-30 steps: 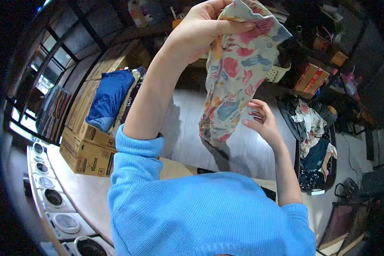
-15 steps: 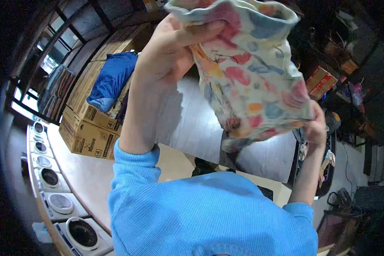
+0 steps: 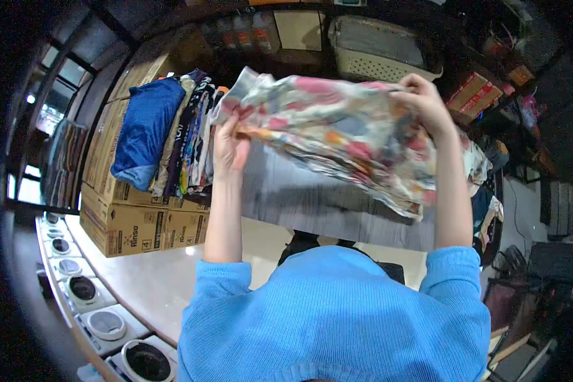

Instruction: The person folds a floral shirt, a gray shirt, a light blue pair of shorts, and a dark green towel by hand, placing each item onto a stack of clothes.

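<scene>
A cream garment with pink, orange and grey-blue blotches (image 3: 325,124) is stretched sideways in the air between my hands. My left hand (image 3: 231,145) grips its left end, thumb on the near side of the cloth. At the upper right edge, my right hand (image 3: 420,105) pinches the fabric with bent fingers. The lower edge sags toward the right and is slightly blurred. Below the cloth lies the grey wood-grain tabletop (image 3: 286,200). What kind of garment it is I cannot make out.
Left of the table, folded clothes (image 3: 188,137) and a blue velvety bundle (image 3: 148,127) rest on cardboard boxes (image 3: 134,230). A pale basket (image 3: 388,63) stands at the back. More clothes sit in a dark container (image 3: 498,219) at right. Washing machines (image 3: 108,325) line the lower left.
The garment has swung from hanging upright to spread sideways and lower. My left hand has come down from its top edge; my right hand has risen and moved left.
</scene>
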The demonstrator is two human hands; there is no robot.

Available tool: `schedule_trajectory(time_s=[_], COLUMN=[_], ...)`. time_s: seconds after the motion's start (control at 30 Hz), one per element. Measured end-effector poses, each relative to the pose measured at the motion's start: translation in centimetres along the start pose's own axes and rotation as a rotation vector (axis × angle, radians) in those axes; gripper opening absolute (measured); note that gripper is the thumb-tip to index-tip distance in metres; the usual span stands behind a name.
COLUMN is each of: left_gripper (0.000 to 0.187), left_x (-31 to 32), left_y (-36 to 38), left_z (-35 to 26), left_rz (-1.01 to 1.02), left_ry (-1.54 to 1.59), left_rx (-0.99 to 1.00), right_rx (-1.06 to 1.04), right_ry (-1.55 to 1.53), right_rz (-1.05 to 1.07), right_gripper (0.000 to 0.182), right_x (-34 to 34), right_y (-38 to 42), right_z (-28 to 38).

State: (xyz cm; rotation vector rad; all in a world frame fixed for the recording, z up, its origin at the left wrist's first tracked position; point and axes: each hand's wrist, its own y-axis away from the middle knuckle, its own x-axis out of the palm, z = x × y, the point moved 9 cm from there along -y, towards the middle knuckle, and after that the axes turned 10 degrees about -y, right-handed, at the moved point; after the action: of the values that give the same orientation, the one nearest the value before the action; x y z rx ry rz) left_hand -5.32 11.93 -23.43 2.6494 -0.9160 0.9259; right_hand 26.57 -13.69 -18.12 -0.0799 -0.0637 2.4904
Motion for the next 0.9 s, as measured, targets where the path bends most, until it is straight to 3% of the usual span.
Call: schedule_trajectory(time_s=[0.07, 0.1, 0.13, 0.17, 0.23, 0.3, 0.37, 0.47, 0.57, 0.7, 0.73, 0.83, 0.9], left_gripper=[0.029, 0.034, 0.047, 0.060, 0.063, 0.054, 0.047, 0.043, 0.047, 0.046, 0.045, 0.040, 0.036], left_x=[-12.9, -16.4, -21.1, -23.2, -27.2, -23.0, -20.6, -18.3, -16.8, -18.2, -18.3, -18.4, -18.4], left_y=[-3.0, -1.8, -0.3, 2.5, 4.3, 5.5, 5.1, 3.6, 2.3, 1.1, 0.8, 0.1, -0.5], left_z=[5.3, 5.9, 7.2, 6.9, 7.9, 6.7, 7.1, 8.4, 9.1, 10.6, 10.6, 10.9, 11.3], left_rz=[-0.189, -0.275, -0.379, -0.611, -0.522, -0.305, -0.068, 0.198, 0.387, 0.457, 0.465, 0.482, 0.484], left_ry=[-0.075, -0.248, -0.600, -0.855, -1.263, -1.545, -1.628, -1.711, -1.767, -1.926, -1.953, -2.008, -2.043], left_rx=[-0.029, 0.016, -0.121, -0.149, -0.003, 0.123, 0.272, 0.406, 0.419, 0.401, 0.396, 0.411, 0.455], right_rx=[0.005, -0.011, -0.031, -0.053, 0.064, 0.182, 0.379, 0.729, 0.732, 0.539, 0.488, 0.493, 0.543], right_ry=[0.057, 0.159, 0.268, 0.378, 0.492, 0.629, 0.666, 0.786, 0.966, 0.887, 0.815, 0.256, 0.272], right_rz=[-0.042, -0.101, -0.129, -0.158, -0.237, -0.337, -0.450, -0.609, -0.637, -0.486, -0.503, -0.495, -0.455], right_gripper=[0.036, 0.041, 0.042, 0.043, 0.041, 0.037, 0.042, 0.048, 0.054, 0.039, 0.029, 0.025, 0.037], right_x=[1.1, 1.0, 0.3, -0.5, -1.0, -2.0, -3.3, -0.5, 2.5, 2.2, 1.2, 1.3, 2.5], right_y=[-1.5, -1.2, -0.7, 0.1, 4.6, 9.5, 14.4, 18.7, 19.7, 19.7, 19.9, 19.4, 19.1], right_z=[-5.2, -7.3, -10.2, -12.8, -15.9, -19.5, -22.7, -20.8, -21.3, -27.7, -29.5, -29.1, -27.5])
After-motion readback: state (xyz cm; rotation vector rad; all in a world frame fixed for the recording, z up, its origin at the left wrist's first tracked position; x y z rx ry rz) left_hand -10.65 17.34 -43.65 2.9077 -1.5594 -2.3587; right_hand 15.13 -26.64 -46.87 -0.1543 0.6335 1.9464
